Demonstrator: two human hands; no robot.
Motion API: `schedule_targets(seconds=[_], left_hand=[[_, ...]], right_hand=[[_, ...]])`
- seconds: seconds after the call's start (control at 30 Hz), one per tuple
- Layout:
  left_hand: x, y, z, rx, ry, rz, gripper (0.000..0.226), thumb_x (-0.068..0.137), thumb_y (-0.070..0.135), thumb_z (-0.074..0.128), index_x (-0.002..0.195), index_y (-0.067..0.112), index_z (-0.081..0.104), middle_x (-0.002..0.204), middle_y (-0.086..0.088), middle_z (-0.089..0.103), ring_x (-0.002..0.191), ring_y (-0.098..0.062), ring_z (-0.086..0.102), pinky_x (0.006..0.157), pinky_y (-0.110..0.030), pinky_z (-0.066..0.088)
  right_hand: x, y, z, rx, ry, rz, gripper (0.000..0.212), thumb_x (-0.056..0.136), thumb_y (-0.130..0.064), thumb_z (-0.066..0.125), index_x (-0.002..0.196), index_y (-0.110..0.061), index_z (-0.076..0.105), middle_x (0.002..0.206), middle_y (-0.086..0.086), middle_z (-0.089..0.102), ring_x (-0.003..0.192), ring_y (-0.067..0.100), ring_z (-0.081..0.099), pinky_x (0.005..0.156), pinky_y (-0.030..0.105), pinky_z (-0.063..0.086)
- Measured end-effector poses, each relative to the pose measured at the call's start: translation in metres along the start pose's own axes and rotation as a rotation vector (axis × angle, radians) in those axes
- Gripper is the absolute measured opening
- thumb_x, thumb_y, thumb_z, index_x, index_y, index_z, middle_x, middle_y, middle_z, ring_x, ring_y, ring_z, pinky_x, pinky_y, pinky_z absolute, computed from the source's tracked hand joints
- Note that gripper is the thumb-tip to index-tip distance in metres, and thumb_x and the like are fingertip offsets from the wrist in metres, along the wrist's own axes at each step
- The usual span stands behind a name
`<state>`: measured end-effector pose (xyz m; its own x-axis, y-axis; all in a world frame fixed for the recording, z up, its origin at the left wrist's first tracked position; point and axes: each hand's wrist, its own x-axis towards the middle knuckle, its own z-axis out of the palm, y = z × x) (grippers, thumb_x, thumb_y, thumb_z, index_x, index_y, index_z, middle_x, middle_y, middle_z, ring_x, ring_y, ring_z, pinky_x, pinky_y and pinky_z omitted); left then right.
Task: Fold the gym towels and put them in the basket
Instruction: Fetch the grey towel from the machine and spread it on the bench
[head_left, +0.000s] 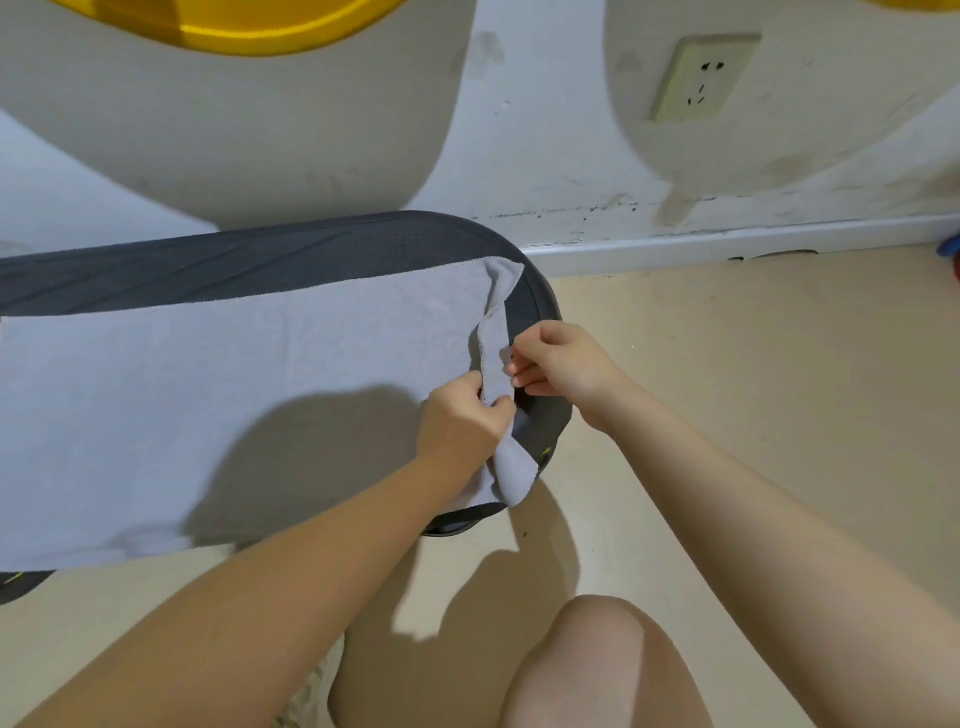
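A pale grey gym towel (218, 395) lies spread flat on a dark grey padded bench (291, 254). Its right end is bunched and lifted off the bench. My left hand (462, 415) grips that bunched right edge, thumb over the cloth, with a corner hanging below my fist. My right hand (556, 364) is just right of it, fingers curled, its fingertips pinching the same edge a little higher up. No basket is fully in view.
A yellow rounded object (244, 26) shows at the top left edge. A wall socket (701, 78) sits on the white wall above a baseboard. Beige floor lies right of the bench. My knee (597, 670) is at the bottom.
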<state>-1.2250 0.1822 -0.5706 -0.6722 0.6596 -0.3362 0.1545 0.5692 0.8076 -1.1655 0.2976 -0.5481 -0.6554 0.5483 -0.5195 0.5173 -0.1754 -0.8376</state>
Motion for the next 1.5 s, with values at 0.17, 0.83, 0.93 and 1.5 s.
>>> schedule_targets(seconds=[0.17,0.83,0.93,1.5], left_hand=[[-0.002,-0.013,-0.023,0.121,0.014,-0.010,0.032,0.079,0.007,0.049,0.058,0.015,0.026,0.055,0.002,0.027,0.054,-0.015,0.026,0.048,-0.020,0.022],[-0.064,-0.091,-0.190,-0.356,0.237,-0.183,0.018,0.094,0.024,0.047,0.082,0.016,0.057,0.078,-0.002,0.052,0.074,-0.012,0.045,0.065,-0.021,0.035],[-0.080,-0.119,-0.219,-0.396,0.363,-0.199,0.019,0.094,0.026,0.050,0.076,0.026,0.056,0.073,0.005,0.054,0.071,-0.011,0.049,0.066,-0.018,0.038],[-0.092,-0.269,-0.314,-0.055,0.620,-0.318,0.014,0.093,0.023,0.052,0.085,0.012,0.053,0.065,0.001,0.049,0.059,-0.010,0.042,0.052,-0.011,0.035]], right_hand=[[0.034,-0.007,0.010,-0.682,0.035,-0.392,0.043,0.094,-0.010,0.038,0.135,-0.023,0.037,0.084,0.002,0.053,0.074,0.022,0.049,0.069,0.032,0.042],[0.053,-0.117,0.201,-1.020,0.002,-0.810,0.021,0.095,-0.015,0.040,0.105,-0.010,0.058,0.149,0.001,0.028,0.103,0.034,0.052,0.069,0.033,0.040],[0.059,-0.127,0.257,-1.134,-0.168,-0.933,0.023,0.094,-0.007,0.039,0.109,-0.002,0.056,0.132,0.011,0.045,0.105,0.039,0.052,0.081,0.043,0.048],[0.104,-0.122,0.427,-1.721,-0.129,-1.117,0.029,0.093,-0.018,0.039,0.117,-0.013,0.056,0.113,0.008,0.057,0.109,0.030,0.045,0.083,0.034,0.032]])
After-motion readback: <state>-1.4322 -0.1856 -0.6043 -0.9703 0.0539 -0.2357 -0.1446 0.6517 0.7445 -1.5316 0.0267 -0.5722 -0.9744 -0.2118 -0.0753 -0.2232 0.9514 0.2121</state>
